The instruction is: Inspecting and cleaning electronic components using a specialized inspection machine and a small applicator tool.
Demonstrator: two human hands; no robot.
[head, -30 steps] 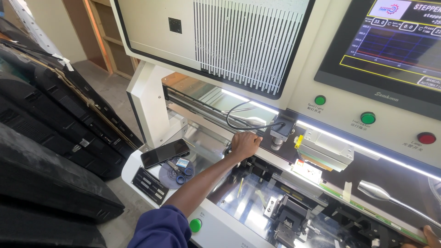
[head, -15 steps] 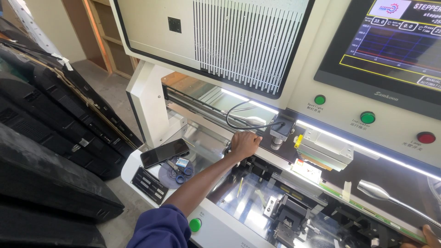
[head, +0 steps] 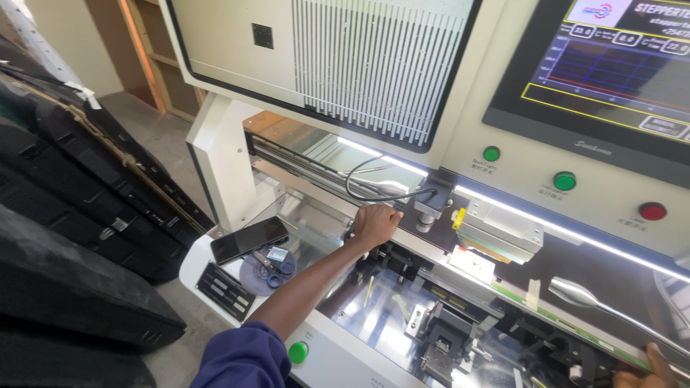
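Machine (head: 237,165): cream painted metal casing, boxy, rounded corners. A ribbed white vent panel (head: 374,65) is set at 12 o'clock, a dark glossy screen (head: 611,65) at 1 o'clock. Three round buttons are seen below the screen: two green (head: 491,153) (head: 565,180), one red (head: 652,211). A fourth green button (head: 297,352) sits on the front edge at 6 o'clock.

Inside the bay, a polished mirror-like plate (head: 374,323) is lit by a white light strip (head: 546,223). A black looped cable (head: 363,179) runs to a small grey cylindrical camera head (head: 429,205). A bent chrome gooseneck nozzle (head: 575,291) lies at 3 o'clock.

Left hand (head: 375,224): closed, fingers curled down over a black fixture (head: 399,255) at the rail edge, just at 9 o'clock of the camera head; what exactly is gripped cannot be told. The forearm is stretched from a blue sleeve (head: 244,359) at 6 o'clock.

Right hand (head: 643,372): only fingertips seen at the frame's 5 o'clock corner, touching the machine's front edge; open or closed cannot be told.

On the ledge at 9 o'clock of the left hand: a flat black phone (head: 249,239), blue-handled scissors (head: 273,269) on a round grey disc (head: 262,273).

Black bulky cases (head: 79,237) are stacked at 9 o'clock, close to the machine's corner. Open room is narrow in the bay, with rails and clamps on all sides of the left hand.
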